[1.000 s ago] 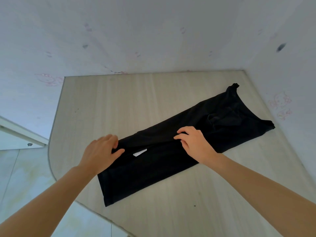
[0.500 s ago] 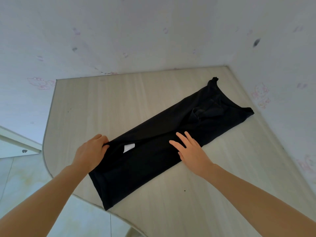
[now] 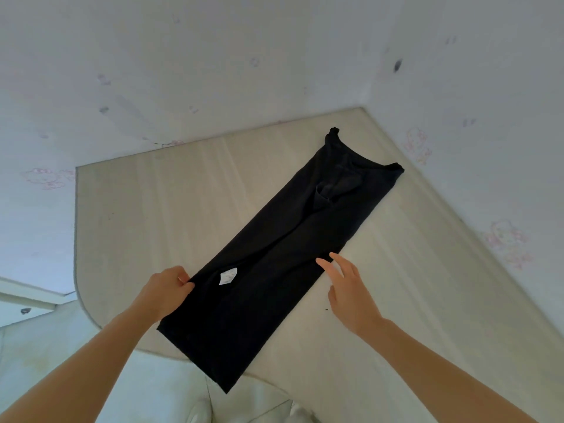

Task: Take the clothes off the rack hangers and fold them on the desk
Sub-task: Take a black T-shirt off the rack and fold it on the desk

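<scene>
- A black garment (image 3: 283,254) lies on the pale wooden desk (image 3: 152,209), already folded lengthwise into one long narrow strip. It runs on a slant from the far right corner, by the walls, down to the near edge.
- Its neckline end sits near the corner. Its hem end hangs past the rounded front edge of the desk, over the floor.
- A small white label (image 3: 227,275) shows on the cloth, close to the left side.
- The left hand (image 3: 166,290) is closed, pinching the left edge of the strip just beside the label.
- The right hand (image 3: 351,288) is open, fingers spread and loose. It sits at the right edge of the strip, holding nothing; whether the fingertips touch the cloth I cannot tell.
- Judged from the layout, a crosswise fold is the likely next step, bringing one end over the other.
- Risk: the overhanging hem could drag the strip off the desk if the left hand lets go, since nothing pins that end.
- Risk: lifting with one hand only could let the lengthwise layers slide apart, undoing the tidy strip.
- Risk: the rumpled patch near the neckline may get trapped inside the fold, leaving a lumpy bundle.
- Risk: the slant leaves little desk under the near end, so a fold there may land unevenly.
</scene>
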Motion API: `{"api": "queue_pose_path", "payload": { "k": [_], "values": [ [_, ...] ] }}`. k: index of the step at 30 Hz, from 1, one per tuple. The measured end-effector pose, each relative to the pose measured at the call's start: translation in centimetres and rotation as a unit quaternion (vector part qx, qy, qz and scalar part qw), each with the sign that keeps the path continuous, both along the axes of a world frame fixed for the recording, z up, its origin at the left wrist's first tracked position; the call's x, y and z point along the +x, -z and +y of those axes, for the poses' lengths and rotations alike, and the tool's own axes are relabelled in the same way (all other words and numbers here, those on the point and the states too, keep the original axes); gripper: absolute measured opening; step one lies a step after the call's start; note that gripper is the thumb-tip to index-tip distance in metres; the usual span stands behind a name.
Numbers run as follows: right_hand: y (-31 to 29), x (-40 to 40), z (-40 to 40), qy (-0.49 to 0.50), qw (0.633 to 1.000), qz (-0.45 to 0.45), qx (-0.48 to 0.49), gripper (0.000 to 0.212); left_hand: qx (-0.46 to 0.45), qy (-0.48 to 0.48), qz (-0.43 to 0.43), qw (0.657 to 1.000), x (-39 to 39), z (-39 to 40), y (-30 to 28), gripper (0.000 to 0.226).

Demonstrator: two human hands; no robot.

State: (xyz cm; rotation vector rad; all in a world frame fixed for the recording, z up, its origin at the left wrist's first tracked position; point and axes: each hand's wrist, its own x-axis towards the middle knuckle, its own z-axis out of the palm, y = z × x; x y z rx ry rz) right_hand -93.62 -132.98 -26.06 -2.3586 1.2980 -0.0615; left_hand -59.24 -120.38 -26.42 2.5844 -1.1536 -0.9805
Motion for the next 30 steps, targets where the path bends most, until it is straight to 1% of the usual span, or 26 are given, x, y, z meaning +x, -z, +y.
{"api": "queue_pose_path", "payload": {
  "k": [2,3,5,6,9,11,12,13,14,16,17,19,21,23,25,30],
  "values": [
    [-0.1,1.7,3.0,0.113,0.988,-0.079,0.065,0.056,-0.005,-0.007,0.059,0.998,0.6,-0.4,-0.5,0.012],
    [-0.1,2.6,4.1,0.187,0.969,-0.117,0.110,0.053,-0.008,-0.014,0.083,0.996,0.9,-0.6,-0.7,0.014],
    [-0.1,4.1,6.2,0.326,0.906,-0.185,0.197,0.046,-0.010,-0.022,0.130,0.991,1.3,-0.8,-0.6,0.013],
    [-0.2,5.0,7.6,0.383,0.870,-0.212,0.227,0.043,-0.004,-0.008,0.149,0.989,1.8,-0.4,-0.8,0.014],
    [-0.2,6.9,11.1,0.479,0.786,-0.264,0.289,0.040,0.006,0.008,0.207,0.978,2.3,0.4,-0.9,0.020],
    [-0.4,8.2,13.2,0.524,0.730,-0.299,0.322,0.037,0.007,0.010,0.236,0.972,2.2,1.1,-1.2,0.019],
    [-0.5,9.0,14.2,0.536,0.710,-0.307,0.338,0.033,0.009,0.016,0.246,0.969,2.1,1.5,-1.1,0.019],
    [-0.6,9.7,15.0,0.538,0.702,-0.302,0.355,0.029,0.010,0.026,0.247,0.968,2.0,1.8,-1.0,0.018],
    [-0.8,10.4,15.8,0.532,0.704,-0.289,0.372,0.024,0.011,0.035,0.249,0.968,1.8,2.2,-0.9,0.017],
    [-1.2,11.8,17.1,0.502,0.728,-0.244,0.398,0.017,0.010,0.041,0.273,0.961,1.5,3.0,-1.0,0.014],
    [-1.1,12.4,17.4,0.489,0.740,-0.227,0.402,0.018,0.009,0.036,0.294,0.955,1.4,3.3,-1.1,0.014],
    [-1.1,12.9,18.1,0.488,0.754,-0.216,0.382,0.019,0.002,0.037,0.322,0.946,1.6,3.6,-1.5,0.016],
    [-1.1,12.4,18.7,0.501,0.767,-0.201,0.347,0.021,-0.011,0.027,0.310,0.950,2.3,3.7,-1.5,0.016],
    [-1.3,11.3,19.9,0.514,0.763,-0.202,0.337,0.026,-0.008,0.022,0.292,0.956,3.0,4.1,-1.5,0.016],
    [-1.4,10.4,21.0,0.517,0.753,-0.211,0.347,0.025,0.010,0.038,0.293,0.955,3.0,4.9,-1.5,0.021],
    [-2.1,9.8,23.3,0.538,0.735,-0.243,0.333,0.020,0.023,0.131,0.316,0.940,1.6,7.5,-2.1,0.049]
  ]
}}
